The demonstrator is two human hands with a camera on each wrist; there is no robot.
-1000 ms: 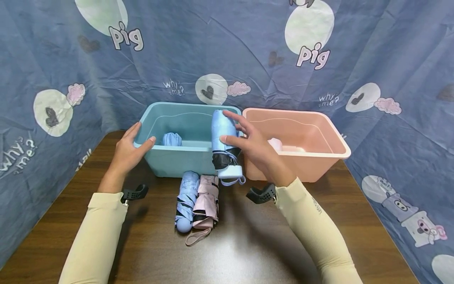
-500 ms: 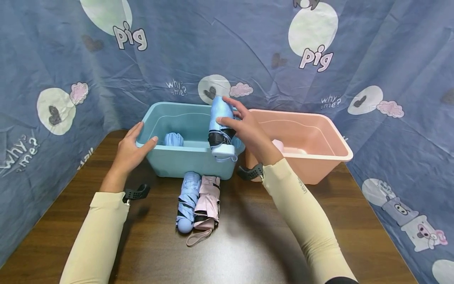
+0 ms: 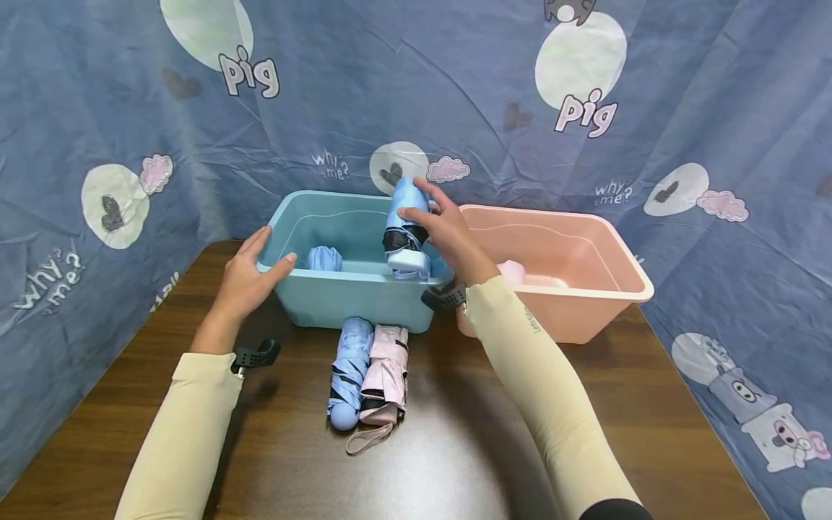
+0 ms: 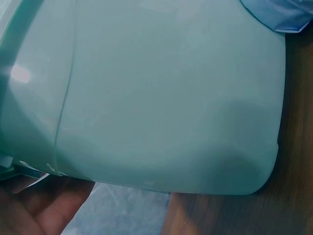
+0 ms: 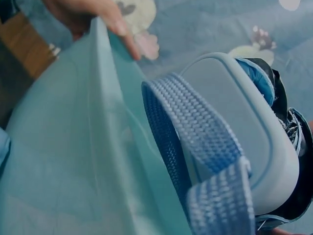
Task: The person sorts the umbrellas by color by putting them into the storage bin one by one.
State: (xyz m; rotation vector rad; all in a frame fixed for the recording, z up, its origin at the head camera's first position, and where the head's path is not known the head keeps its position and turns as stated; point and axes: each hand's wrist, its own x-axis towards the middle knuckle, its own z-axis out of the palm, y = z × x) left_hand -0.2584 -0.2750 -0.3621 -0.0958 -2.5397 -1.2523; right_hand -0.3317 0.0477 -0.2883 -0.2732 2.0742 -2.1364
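Compact umbrella of light-blue fabric (image 3: 398,225), folded, black lining exposed near the handle; pale-blue rounded-rectangular handle (image 5: 220,95) with woven blue strap loop (image 5: 195,112). Held tilted, handle end lower, over the bin's right part. Teal rectangular plastic bin (image 3: 325,297), open-topped, rounded corners, standing upright.

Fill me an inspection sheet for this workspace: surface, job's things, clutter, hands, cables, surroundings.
Surface: dark wood table, with glare at the near side.
Job's things: held blue umbrella over the teal bin; blue bundle inside that bin; pale pink item, partly hidden, in the pink bin; lying blue umbrella and pink umbrella side by side in front.
Clutter: nothing seen.
Hands: left hand at the teal bin's left rim; right hand grips the held blue umbrella.
Cables: nothing seen.
Surroundings: printed blue cloth behind.
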